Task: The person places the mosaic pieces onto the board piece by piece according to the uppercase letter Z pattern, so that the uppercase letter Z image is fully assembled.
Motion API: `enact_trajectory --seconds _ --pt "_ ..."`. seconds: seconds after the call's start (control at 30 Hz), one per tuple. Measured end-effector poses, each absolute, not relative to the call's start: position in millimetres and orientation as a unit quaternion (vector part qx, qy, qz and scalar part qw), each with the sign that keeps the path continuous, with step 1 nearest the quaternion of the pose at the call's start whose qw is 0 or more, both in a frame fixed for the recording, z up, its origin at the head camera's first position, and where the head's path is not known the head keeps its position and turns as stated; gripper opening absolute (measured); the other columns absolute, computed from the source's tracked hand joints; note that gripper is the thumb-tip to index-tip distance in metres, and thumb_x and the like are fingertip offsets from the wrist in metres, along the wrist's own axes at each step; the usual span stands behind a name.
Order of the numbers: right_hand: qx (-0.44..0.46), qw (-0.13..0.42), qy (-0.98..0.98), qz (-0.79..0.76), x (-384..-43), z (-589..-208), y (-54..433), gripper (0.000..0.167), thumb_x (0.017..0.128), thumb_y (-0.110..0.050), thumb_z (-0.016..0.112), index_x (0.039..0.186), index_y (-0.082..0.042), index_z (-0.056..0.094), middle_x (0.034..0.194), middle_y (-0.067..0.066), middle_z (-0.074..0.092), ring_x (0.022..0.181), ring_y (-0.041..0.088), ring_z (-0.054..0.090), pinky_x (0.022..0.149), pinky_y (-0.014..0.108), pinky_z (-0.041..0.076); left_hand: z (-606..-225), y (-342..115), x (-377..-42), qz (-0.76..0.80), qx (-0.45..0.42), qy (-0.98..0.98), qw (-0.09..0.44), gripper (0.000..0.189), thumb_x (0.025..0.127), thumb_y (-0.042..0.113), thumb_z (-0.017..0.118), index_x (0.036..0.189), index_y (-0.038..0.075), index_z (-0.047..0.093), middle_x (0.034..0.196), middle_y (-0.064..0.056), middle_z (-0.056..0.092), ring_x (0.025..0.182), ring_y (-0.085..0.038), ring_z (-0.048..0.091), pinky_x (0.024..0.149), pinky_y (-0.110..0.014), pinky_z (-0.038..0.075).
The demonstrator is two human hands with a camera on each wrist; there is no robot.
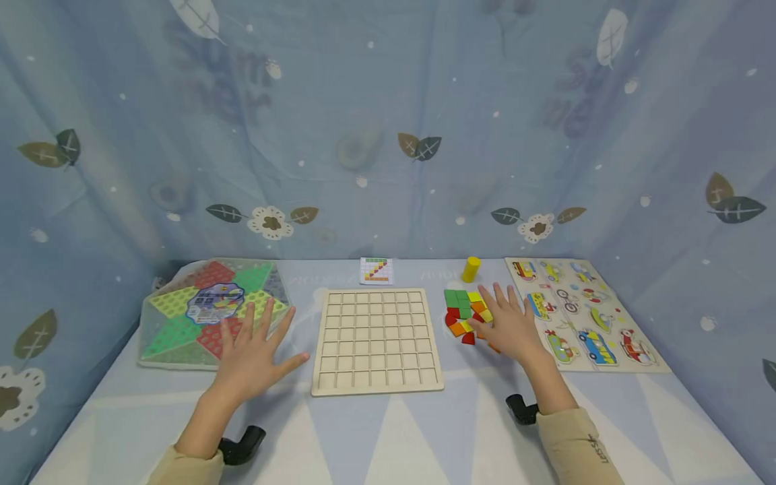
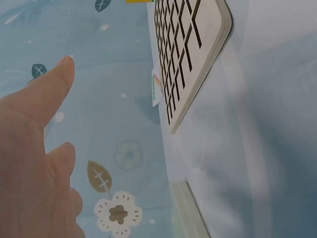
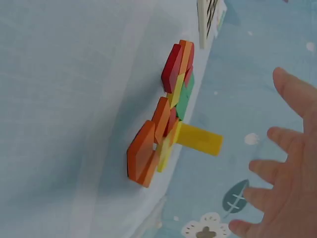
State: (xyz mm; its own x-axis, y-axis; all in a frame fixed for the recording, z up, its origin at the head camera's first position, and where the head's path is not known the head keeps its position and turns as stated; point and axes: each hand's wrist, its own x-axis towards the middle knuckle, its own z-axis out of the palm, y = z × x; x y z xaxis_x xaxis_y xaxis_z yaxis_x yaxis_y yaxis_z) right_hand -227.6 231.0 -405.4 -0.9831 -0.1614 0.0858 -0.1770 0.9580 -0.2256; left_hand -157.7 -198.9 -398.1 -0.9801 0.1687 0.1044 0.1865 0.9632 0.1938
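Observation:
My left hand is spread with its fingers straight, between a bagged puzzle in colored panels and a wooden grid board. It holds nothing. In the left wrist view the thumb points toward the board's side. My right hand, also spread and holding nothing, hovers over the right part of a group of small tiles in green, yellow, orange and red, hiding some of them. The right wrist view shows the tiles lying apart from the fingers.
Behind the board lies a small pattern card with colored squares. A yellow cylinder stands behind the tiles. At the right is a picture puzzle board with vehicles. A blue leaf-print curtain hangs behind the table.

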Motion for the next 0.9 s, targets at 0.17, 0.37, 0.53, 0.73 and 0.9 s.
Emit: enact_trajectory --seconds 0.17,0.37,0.53,0.73,0.9 --pt "0.088 -0.007 -0.982 0.166 -256.5 -410.9 223.7 0.071 0.09 -0.042 0.055 0.147 -0.011 0.027 0.145 0.022 0.032 0.136 0.045 0.016 0.105 0.065 0.007 -403.9 -191.3 -164.2 -0.111 -0.099 -0.988 0.038 0.086 0.082 0.067 0.047 0.149 0.019 0.022 0.154 -0.02 0.002 0.137 -0.046 -0.006 0.099 -0.071 -0.009" --pt "0.082 -0.03 -0.98 0.18 -287.5 -419.0 216.4 0.058 0.092 -0.034 0.054 0.144 -0.013 0.036 0.136 0.02 0.047 0.127 0.042 0.036 0.101 0.061 0.021 -419.5 -177.9 -175.1 -0.164 -0.112 -0.98 0.014 0.086 0.083 0.064 0.049 0.149 0.015 0.021 0.153 -0.022 0.001 0.136 -0.049 -0.002 0.098 -0.073 -0.004" --pt "0.096 -0.038 -0.981 0.167 -308.6 -423.8 207.7 0.044 0.094 -0.024 0.052 0.136 -0.011 0.047 0.132 0.018 0.051 0.113 0.04 0.047 0.093 0.057 0.03 -429.8 -167.6 -183.9 -0.212 -0.123 -0.969 -0.037 0.086 0.085 0.062 0.049 0.149 0.014 0.018 0.153 -0.022 -0.001 0.136 -0.048 -0.006 0.097 -0.073 -0.006" --pt "0.086 -0.058 -0.986 0.133 -319.6 -427.1 197.6 0.04 0.094 -0.017 0.05 0.133 -0.01 0.051 0.134 0.022 0.047 0.111 0.04 0.045 0.094 0.057 0.032 -435.7 -162.1 -191.1 -0.274 -0.126 -0.944 -0.136 0.09 0.083 0.06 0.053 0.149 0.013 0.015 0.153 -0.022 -0.006 0.135 -0.047 -0.014 0.096 -0.071 -0.014" --pt "0.084 -0.062 -0.99 0.097 -324.2 -431.5 190.8 0.037 0.094 -0.02 0.052 0.129 -0.009 0.055 0.131 0.025 0.044 0.114 0.042 0.04 0.091 0.053 0.033 -441.4 -163.7 -195.2 -0.268 -0.134 -0.94 -0.164 0.096 0.076 0.056 0.064 0.148 0.01 0.02 0.152 -0.025 -0.002 0.134 -0.049 -0.013 0.097 -0.071 -0.014"
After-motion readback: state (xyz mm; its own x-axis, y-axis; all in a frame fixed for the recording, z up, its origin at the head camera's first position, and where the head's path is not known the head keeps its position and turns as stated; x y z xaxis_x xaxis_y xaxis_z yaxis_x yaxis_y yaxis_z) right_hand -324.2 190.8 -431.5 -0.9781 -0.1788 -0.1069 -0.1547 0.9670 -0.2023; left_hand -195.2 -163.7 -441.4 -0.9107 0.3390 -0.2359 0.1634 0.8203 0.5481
